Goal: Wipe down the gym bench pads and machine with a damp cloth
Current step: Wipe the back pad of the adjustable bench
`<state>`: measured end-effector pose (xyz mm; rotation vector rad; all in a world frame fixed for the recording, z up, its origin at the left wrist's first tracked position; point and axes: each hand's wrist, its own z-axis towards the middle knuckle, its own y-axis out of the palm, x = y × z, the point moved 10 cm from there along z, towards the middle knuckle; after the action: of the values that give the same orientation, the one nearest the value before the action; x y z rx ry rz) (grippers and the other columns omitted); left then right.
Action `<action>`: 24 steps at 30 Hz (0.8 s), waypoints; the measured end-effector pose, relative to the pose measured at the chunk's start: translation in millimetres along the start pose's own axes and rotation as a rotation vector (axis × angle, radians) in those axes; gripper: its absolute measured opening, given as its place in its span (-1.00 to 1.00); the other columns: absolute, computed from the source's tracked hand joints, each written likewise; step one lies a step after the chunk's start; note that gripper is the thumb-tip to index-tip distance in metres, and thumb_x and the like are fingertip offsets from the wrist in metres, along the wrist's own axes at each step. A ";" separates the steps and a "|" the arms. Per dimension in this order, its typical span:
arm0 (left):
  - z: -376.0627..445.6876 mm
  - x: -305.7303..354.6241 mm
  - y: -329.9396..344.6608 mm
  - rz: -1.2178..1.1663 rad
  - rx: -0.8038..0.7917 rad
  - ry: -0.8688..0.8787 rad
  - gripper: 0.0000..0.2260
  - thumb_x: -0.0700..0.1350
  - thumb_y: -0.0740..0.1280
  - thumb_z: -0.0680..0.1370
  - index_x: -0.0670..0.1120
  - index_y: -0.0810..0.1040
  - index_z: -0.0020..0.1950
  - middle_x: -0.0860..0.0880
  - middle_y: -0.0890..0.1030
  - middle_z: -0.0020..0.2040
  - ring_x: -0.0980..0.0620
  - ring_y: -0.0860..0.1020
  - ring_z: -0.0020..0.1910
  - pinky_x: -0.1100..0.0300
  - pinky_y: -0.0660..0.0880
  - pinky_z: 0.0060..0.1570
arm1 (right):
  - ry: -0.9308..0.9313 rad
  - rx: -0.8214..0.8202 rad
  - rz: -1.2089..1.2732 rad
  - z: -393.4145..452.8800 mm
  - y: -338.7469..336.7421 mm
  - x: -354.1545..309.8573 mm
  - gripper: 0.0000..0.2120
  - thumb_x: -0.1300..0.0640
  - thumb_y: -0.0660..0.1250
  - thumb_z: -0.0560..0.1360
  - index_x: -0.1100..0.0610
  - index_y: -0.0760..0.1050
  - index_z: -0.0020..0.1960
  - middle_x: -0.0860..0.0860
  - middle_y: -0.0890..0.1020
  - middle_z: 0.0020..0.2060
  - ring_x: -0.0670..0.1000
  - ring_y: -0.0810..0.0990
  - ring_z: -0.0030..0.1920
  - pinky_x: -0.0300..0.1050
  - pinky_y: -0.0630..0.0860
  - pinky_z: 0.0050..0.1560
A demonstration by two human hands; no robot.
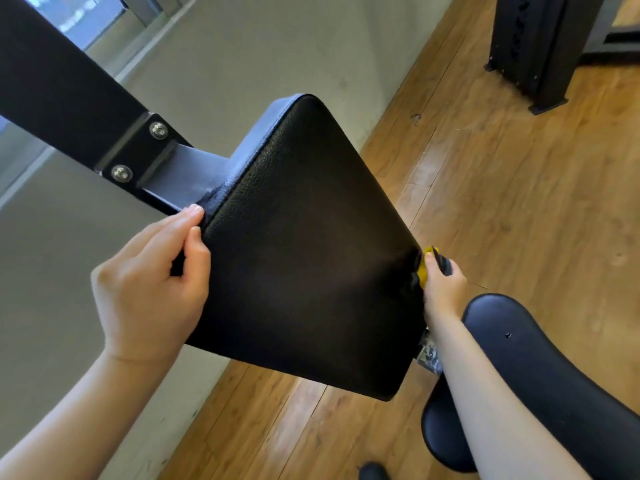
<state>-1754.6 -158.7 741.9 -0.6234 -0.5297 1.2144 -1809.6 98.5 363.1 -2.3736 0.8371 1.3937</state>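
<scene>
A black leather-textured bench pad point(304, 244) fills the middle of the view, bolted to a black machine arm point(69, 98) running to the upper left. My left hand point(152, 282) grips the pad's left edge, thumb on top and fingertips at the corner. My right hand point(441, 285) is at the pad's right edge, partly behind it, and holds a yellow cloth point(424, 268) against that side. Only a small bit of the cloth shows.
A second black pad point(554, 375) curves under my right forearm at the lower right, with a rounded one point(443, 431) below. A black machine frame point(540, 46) stands on the wooden floor point(519, 202) at the upper right. A grey wall point(225, 57) lies to the left.
</scene>
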 end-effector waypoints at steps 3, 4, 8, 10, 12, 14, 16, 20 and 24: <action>0.6 0.3 -0.3 0.011 -0.001 -0.003 -0.77 -0.23 0.22 0.57 -0.23 0.66 0.04 0.00 0.60 0.02 0.17 0.51 0.08 0.45 0.39 0.16 | -0.306 -0.063 0.156 -44.9 42.2 -109.2 -0.80 0.15 0.33 0.52 0.07 0.45 -0.28 -0.03 0.48 -0.38 -0.21 0.44 -0.38 -0.28 0.40 -0.28; 1.1 0.7 -0.3 0.016 0.000 -0.003 -0.77 -0.22 0.22 0.56 -0.23 0.66 0.04 0.01 0.60 0.02 0.18 0.51 0.09 0.46 0.38 0.16 | -0.430 -0.109 0.181 -60.2 57.7 -146.6 -0.83 0.15 0.34 0.52 0.08 0.47 -0.25 -0.01 0.51 -0.36 -0.17 0.48 -0.34 -0.30 0.43 -0.26; 1.2 2.6 -0.6 0.024 -0.008 -0.001 -0.76 -0.21 0.21 0.56 -0.21 0.66 0.04 -0.01 0.63 0.01 0.22 0.47 0.10 0.51 0.34 0.16 | -0.895 -0.106 0.146 -117.5 98.6 -264.0 -0.87 0.20 0.38 0.45 0.24 0.50 -0.23 0.05 0.50 -0.31 -0.10 0.40 -0.34 -0.47 0.29 -0.25; 0.8 3.0 -0.2 0.025 -0.005 0.000 -0.76 -0.21 0.21 0.56 -0.21 0.66 0.04 0.02 0.61 0.01 0.23 0.47 0.10 0.52 0.33 0.16 | -1.021 -0.023 0.057 -132.0 104.7 -285.1 -0.87 0.26 0.38 0.42 0.28 0.48 -0.26 0.06 0.47 -0.33 -0.09 0.34 -0.35 -0.41 0.21 -0.32; 1.3 2.4 0.8 0.022 -0.008 0.000 -0.77 -0.21 0.22 0.56 -0.21 0.66 0.04 0.04 0.59 0.02 0.21 0.48 0.09 0.50 0.35 0.16 | -1.005 -0.018 -0.031 -115.4 104.0 -271.2 -0.87 0.26 0.36 0.44 0.28 0.47 -0.25 0.02 0.42 -0.32 -0.14 0.30 -0.37 -0.45 0.23 -0.33; 1.1 1.8 0.7 0.029 -0.003 -0.003 -0.78 -0.23 0.22 0.56 -0.21 0.66 0.04 0.03 0.60 0.02 0.19 0.50 0.09 0.49 0.36 0.16 | -0.849 -0.061 -0.124 -74.9 95.1 -227.9 -0.87 0.20 0.33 0.49 0.22 0.48 -0.21 0.00 0.44 -0.28 -0.18 0.34 -0.34 -0.45 0.28 -0.27; 0.4 2.3 0.5 0.033 0.003 -0.002 -0.78 -0.24 0.23 0.56 -0.21 0.66 0.04 0.03 0.60 0.02 0.19 0.50 0.09 0.48 0.36 0.16 | -0.647 -0.077 -0.163 -34.0 76.0 -168.7 -0.87 0.16 0.31 0.52 0.17 0.47 -0.18 0.05 0.48 -0.23 -0.09 0.42 -0.25 -0.32 0.33 -0.20; 0.7 2.4 0.7 0.039 -0.002 0.001 -0.78 -0.24 0.23 0.57 -0.21 0.66 0.05 0.03 0.59 0.02 0.19 0.51 0.08 0.46 0.38 0.15 | -0.335 0.024 -0.231 10.8 31.3 -58.8 -0.87 0.16 0.26 0.55 0.18 0.43 -0.16 0.10 0.49 -0.17 0.04 0.46 -0.16 -0.26 0.29 -0.17; 0.3 1.7 0.6 0.050 -0.005 -0.007 -0.78 -0.24 0.22 0.56 -0.22 0.66 0.05 0.02 0.60 0.02 0.18 0.51 0.08 0.45 0.40 0.13 | -0.166 0.128 -0.280 26.2 6.6 -7.9 -0.85 0.16 0.24 0.56 0.25 0.46 -0.08 0.16 0.51 -0.13 0.10 0.47 -0.11 -0.13 0.34 -0.14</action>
<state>-1754.8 -156.9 741.8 -0.6405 -0.5258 1.2633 -1835.1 108.9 357.1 -2.1465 0.5109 1.3559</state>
